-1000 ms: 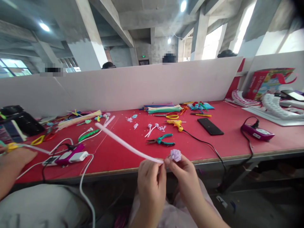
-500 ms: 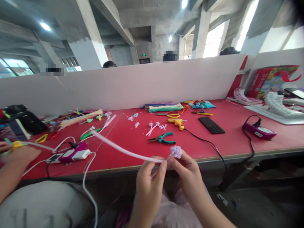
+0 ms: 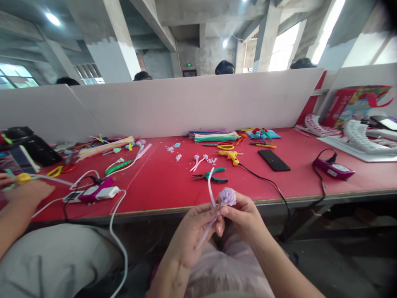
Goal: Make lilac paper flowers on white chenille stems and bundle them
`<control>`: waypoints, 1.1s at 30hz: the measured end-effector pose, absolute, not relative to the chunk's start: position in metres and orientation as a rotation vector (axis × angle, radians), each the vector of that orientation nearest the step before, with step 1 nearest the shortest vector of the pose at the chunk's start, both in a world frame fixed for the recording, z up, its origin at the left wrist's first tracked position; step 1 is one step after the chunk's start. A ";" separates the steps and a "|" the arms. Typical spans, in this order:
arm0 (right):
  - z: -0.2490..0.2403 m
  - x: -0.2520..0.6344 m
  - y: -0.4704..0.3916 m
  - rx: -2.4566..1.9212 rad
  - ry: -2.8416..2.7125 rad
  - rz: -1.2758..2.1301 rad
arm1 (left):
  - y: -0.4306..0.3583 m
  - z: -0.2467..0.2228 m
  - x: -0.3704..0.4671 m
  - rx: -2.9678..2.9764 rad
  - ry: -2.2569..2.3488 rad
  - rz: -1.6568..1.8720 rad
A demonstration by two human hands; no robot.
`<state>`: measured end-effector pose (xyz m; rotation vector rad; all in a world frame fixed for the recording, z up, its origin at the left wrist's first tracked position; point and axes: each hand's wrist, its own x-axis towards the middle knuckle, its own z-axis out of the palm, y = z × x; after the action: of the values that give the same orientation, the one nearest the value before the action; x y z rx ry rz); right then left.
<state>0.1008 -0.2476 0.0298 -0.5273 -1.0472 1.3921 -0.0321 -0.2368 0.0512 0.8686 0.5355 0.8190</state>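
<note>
Over the table's front edge, my left hand (image 3: 197,227) pinches a pale pink pipe cleaner (image 3: 211,188). One end of it sticks up toward the pliers, and another pale length slants down below my fingers. Close beside it, my right hand (image 3: 245,213) has thumb and fingers closed at the base of a fluffy lilac pipe-cleaner flower (image 3: 228,196). The fingertips of both hands nearly meet, and the join between stem and flower is hidden by them. Beyond lie teal-handled pliers (image 3: 214,176) and two small lilac-tipped stems (image 3: 198,163).
On the red table (image 3: 167,182) lie a yellow glue gun (image 3: 229,157), scissors (image 3: 225,146), a black phone (image 3: 274,160) and pipe-cleaner bundles (image 3: 216,137). Purple power strips (image 3: 335,169) with cords sit at both sides. Another person's arm (image 3: 25,203) is at left.
The long pipe cleaner stretched out to the left now stands up short and bent near the flower. My left hand has turned and come closer to the right.
</note>
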 end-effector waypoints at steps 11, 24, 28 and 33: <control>0.033 0.090 -0.250 -1.064 -1.073 0.751 | -0.237 0.038 -0.033 2.420 1.106 1.627; 0.040 0.096 -0.258 -0.828 -1.104 1.129 | -0.242 0.051 -0.035 0.915 0.782 1.008; 0.042 0.094 -0.259 -0.710 -1.042 1.229 | -0.241 0.055 -0.032 0.774 0.680 0.944; 0.037 0.093 -0.256 -0.769 -0.981 1.202 | -0.243 0.052 -0.024 0.868 0.711 1.006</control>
<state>0.0933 -0.2559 0.0370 -0.7690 -0.9815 1.2024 -0.0240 -0.2432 0.0519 0.8681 0.7107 1.0065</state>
